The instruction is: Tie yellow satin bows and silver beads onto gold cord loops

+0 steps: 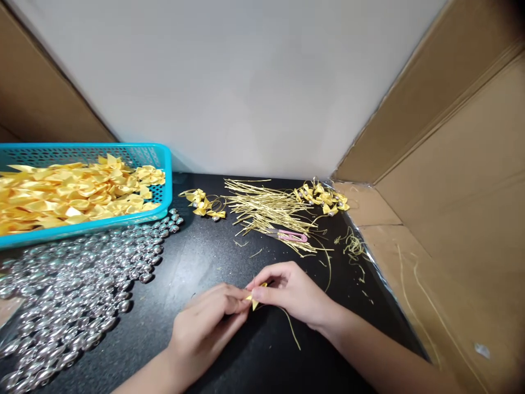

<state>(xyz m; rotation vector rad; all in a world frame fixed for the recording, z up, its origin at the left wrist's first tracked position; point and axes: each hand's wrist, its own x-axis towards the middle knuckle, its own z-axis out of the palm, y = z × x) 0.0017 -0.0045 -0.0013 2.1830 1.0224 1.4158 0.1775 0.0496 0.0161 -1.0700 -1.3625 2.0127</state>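
Near the front middle of the black table, my left hand and my right hand meet, their fingertips closed on one small yellow ribbon bow. The bow is mostly covered by my fingers. A thin gold cord trails from under my right hand toward the table's front. Beyond my hands lies a pile of cut gold cords, with pink-handled thread snips resting on its near side. Finished-looking bows with silver bells or beads lie in a small group left of the cords and a larger group to the right.
A turquoise basket full of yellow ribbon bows stands at the back left. Many shiny silver beads or bells spread in front of it. Gold thread scraps lie by the right edge. Cardboard walls and a white panel enclose the table.
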